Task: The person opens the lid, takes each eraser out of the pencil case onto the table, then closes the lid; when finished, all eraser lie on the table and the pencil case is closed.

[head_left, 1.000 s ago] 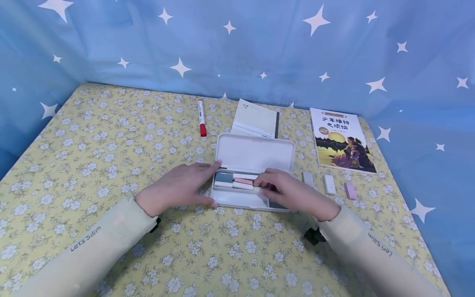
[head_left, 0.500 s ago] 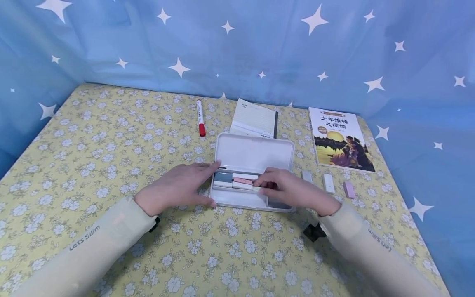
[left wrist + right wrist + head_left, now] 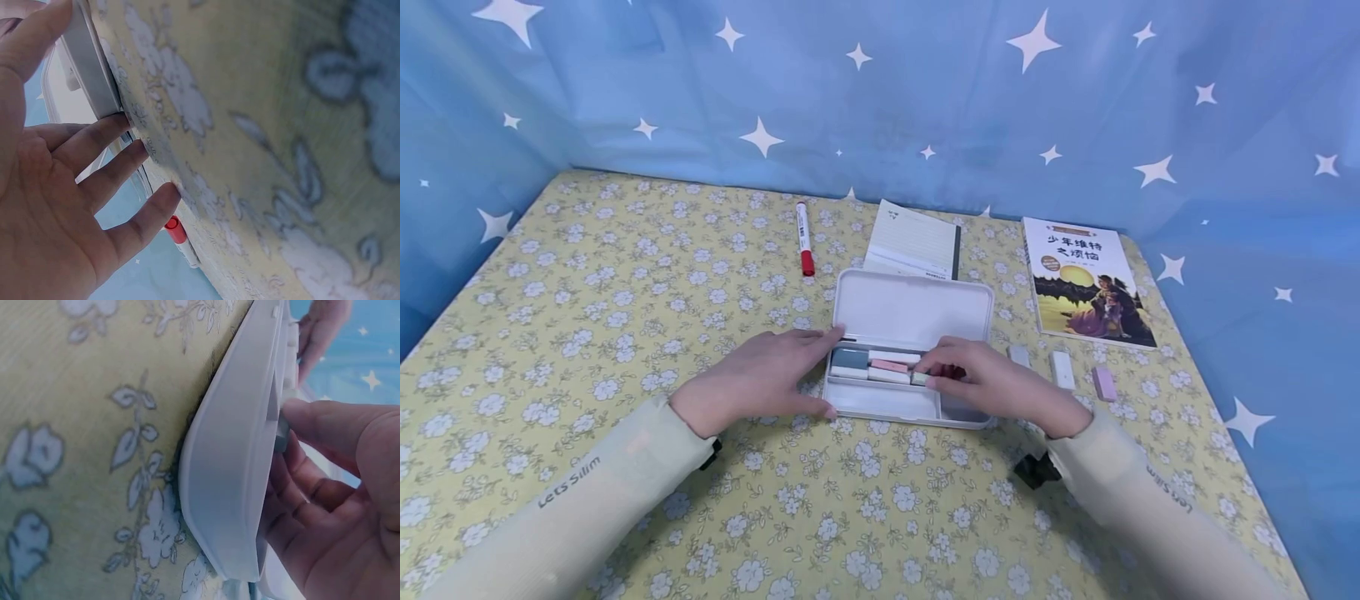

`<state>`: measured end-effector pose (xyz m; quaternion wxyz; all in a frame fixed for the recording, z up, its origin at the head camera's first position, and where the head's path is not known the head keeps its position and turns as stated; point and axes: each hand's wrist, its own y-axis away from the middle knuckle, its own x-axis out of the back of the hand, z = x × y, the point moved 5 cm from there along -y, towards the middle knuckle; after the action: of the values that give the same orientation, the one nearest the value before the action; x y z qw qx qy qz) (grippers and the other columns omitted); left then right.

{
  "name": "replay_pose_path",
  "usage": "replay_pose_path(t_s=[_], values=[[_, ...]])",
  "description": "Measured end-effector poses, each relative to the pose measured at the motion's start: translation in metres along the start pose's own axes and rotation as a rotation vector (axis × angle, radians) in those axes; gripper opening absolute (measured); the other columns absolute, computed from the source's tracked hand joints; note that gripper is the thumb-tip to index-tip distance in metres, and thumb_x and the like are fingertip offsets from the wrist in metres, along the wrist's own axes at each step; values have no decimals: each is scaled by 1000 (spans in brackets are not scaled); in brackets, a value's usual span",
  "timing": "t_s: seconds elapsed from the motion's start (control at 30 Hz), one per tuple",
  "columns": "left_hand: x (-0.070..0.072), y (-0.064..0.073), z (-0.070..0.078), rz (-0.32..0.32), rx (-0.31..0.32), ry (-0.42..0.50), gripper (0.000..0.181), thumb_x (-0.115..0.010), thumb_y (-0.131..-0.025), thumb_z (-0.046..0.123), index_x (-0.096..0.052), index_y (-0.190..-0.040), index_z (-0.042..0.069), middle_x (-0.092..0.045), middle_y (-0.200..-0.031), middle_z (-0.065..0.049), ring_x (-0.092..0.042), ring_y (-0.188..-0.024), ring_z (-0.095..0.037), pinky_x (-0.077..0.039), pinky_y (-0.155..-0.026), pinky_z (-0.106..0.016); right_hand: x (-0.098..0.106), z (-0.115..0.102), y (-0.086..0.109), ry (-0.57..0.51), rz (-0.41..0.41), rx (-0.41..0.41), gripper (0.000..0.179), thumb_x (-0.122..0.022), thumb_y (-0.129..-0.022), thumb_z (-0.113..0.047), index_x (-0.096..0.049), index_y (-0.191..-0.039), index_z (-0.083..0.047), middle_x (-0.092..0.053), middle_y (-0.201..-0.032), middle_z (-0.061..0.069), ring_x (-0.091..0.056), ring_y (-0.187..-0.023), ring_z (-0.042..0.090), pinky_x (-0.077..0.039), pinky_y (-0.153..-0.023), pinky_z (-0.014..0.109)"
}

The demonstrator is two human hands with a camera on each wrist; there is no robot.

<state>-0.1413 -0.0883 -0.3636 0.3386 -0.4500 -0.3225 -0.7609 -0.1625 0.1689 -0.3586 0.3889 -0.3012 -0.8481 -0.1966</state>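
Note:
A white pencil case (image 3: 880, 404) lies with its lid raised on the flowered cloth. Several erasers sit in its back compartment, among them a pink eraser (image 3: 889, 366) and a blue-grey and white eraser (image 3: 850, 360). My left hand (image 3: 752, 375) rests at the case's left end, fingers spread, index fingertip by the hinge and thumb at the front corner. With thumb and fingers, my right hand (image 3: 992, 379) pinches a grey-green eraser (image 3: 282, 436) inside the case, beside the pink one. The fingers hide much of that eraser in the head view.
Right of the case lie a grey eraser (image 3: 1019, 357), a white eraser (image 3: 1063, 370) and a purple eraser (image 3: 1105, 383). Behind them is a picture-covered book (image 3: 1090, 283). A notepad (image 3: 913, 237) lies behind the lid, and a red-capped marker (image 3: 805, 237) to its left.
The right fingertips have shifted slightly, and more of the grey-green eraser shows by the thumb. My left hand stays at the case's left end. The whole head view has drifted a little.

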Motion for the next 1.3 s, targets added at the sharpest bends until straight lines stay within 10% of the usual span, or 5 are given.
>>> replay_pose_path(t_s=[0.53,1.3], values=[[-2,-1,-2,5,3,10,110,-83,-85,55,-26,-167,11,-44,-166,-14,-47,-151,-37,-46,-117,-58,13,-2,20,22,196,-42,27,-63,-104,-7,-68,-131,-7,-71,-106,2,-68,-95,13,-61,-84,29],[-3,0,-1,-6,-3,-7,108,-81,-86,56,-26,-167,11,-43,-166,-15,-47,-151,-35,-48,-114,-58,54,58,117,15,488,-205,35,-62,-102,2,-63,-138,-1,-67,-95,8,-69,-76,3,-59,-67,19]])
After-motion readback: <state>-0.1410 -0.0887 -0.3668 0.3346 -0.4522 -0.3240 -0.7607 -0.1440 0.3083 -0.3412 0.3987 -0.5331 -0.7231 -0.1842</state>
